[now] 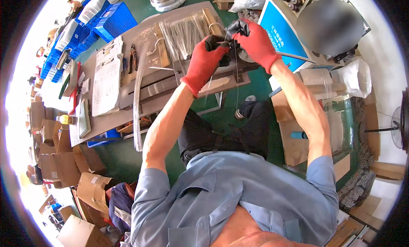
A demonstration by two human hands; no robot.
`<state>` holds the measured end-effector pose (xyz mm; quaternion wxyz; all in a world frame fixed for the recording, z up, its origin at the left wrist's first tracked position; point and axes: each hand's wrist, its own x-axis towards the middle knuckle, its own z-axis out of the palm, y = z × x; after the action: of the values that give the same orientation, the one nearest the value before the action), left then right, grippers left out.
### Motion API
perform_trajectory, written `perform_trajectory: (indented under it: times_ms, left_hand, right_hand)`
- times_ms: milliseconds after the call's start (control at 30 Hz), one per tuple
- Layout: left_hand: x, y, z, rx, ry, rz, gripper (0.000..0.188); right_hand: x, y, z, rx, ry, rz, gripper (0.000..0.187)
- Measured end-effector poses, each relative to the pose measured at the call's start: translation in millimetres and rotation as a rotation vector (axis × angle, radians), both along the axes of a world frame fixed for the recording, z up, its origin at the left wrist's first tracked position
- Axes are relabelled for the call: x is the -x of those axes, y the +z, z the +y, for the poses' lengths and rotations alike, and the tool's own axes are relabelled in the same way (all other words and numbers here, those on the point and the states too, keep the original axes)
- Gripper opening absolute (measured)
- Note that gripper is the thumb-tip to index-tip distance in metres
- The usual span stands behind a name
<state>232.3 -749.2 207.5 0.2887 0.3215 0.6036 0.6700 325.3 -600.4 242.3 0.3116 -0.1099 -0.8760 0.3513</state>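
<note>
My left hand (205, 61), in a red glove with black fingertips, is closed in a pinch near the far table edge. To its right and slightly higher, my right hand (255, 40), gloved the same way, is also pinched. A thin wire (237, 78) runs between the fingers and hangs down past the table edge; the exact grip points are too small to make out. Just beyond the left hand, a bundle of thin straight wires (183, 34) lies between two wooden strips (162, 49). Another bundle of long wires (137, 98) droops over the near table edge.
Pliers (133, 59) and paper sheets (106, 80) lie on the brown table (100, 125). Blue crates (114, 22) stand at far left, cardboard boxes (59, 168) at left. A blue-sided machine (277, 27) stands at right, with a wire coil (167, 0) on the floor beyond.
</note>
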Motion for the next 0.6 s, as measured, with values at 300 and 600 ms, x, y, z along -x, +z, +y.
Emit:
perform_trajectory:
  times_ms: [300,600]
  left_hand:
    - [-5,0,-1,0.007,0.332,0.875,0.022]
    - [-7,11,-5,0.241,0.094,1.175,0.026]
  right_hand:
    - [-16,-19,-5,0.232,0.108,-0.006,0.020]
    - [-39,-12,-5,-0.197,0.040,-0.180,0.028]
